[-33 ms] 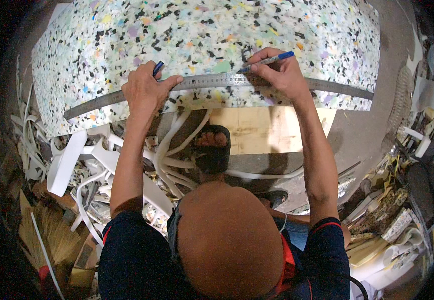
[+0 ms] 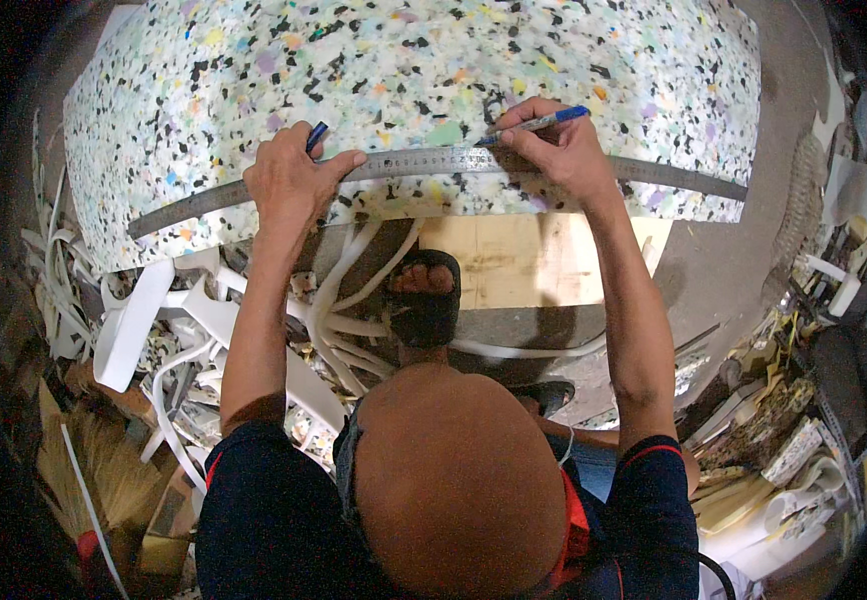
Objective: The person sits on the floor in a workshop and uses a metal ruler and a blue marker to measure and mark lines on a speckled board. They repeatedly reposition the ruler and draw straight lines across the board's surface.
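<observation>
A long metal ruler lies across the speckled foam sheet, close to its near edge. My left hand presses the ruler down left of its middle, thumb stretched along it. A blue pen cap pokes out from the curled fingers of that hand. In my right hand is a blue-and-white pen, pinched and leaning, with its tip down by the ruler's far edge. Part of the ruler is hidden under each hand.
A pale yellow board lies on the floor below the sheet, beside my sandalled foot. White foam offcuts are heaped at left, near a straw broom. More scraps pile up at right.
My right hand and the pen have shifted very slightly, the pen's back end a touch lower and to the right. The left hand, ruler and sheet stay put.
</observation>
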A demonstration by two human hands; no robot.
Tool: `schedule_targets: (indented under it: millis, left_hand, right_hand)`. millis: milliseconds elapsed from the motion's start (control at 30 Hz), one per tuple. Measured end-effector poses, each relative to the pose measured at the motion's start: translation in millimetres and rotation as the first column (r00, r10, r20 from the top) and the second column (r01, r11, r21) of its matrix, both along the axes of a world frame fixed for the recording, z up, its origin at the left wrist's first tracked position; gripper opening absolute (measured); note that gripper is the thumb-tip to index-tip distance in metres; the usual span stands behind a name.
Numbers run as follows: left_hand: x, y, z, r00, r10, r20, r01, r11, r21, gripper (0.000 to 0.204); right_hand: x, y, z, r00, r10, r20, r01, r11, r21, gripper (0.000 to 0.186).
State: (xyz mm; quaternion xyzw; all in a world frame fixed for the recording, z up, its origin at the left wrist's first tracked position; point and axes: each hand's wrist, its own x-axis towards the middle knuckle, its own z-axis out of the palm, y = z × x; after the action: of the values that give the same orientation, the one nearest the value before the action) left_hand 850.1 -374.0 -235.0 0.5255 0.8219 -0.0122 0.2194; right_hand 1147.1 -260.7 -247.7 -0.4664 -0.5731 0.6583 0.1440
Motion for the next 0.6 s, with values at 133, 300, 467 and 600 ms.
schedule_targets:
  millis: [133, 300, 467, 600]
  left_hand:
    - [-0.4, 1.0, 0.2, 1.0, 0.013, 0.01, -0.013, 1.0, -0.004, 0.058]
    - [-0.8, 3.5, -0.1, 1.0, 0.002, 0.0, -0.002, 1.0, 0.014, 0.058]
    - [-0.2, 1.7, 0.6, 1.0, 0.006, 0.01, -0.007, 0.999, 0.033, 0.057]
    - [0.5, -1.2, 0.7, 1.0, -0.003, 0.008, 0.002, 0.997, 0.076, 0.057]
  right_hand:
    - [-0.1, -3.3, -7.8, 0.999, -0.035, -0.023, 0.034, 0.999, -0.034, 0.014]
    - [0.2, 1.4, -12.0, 1.0, -0.003, -0.021, 0.0, 0.991, -0.134, 0.016]
    - [-0.5, 0.8, -8.9, 1.0, 0.009, 0.011, -0.008, 0.997, -0.079, 0.018]
    - [-2.0, 1.1, -5.7, 0.995, 0.04, 0.09, -0.031, 0.994, -0.101, 0.019]
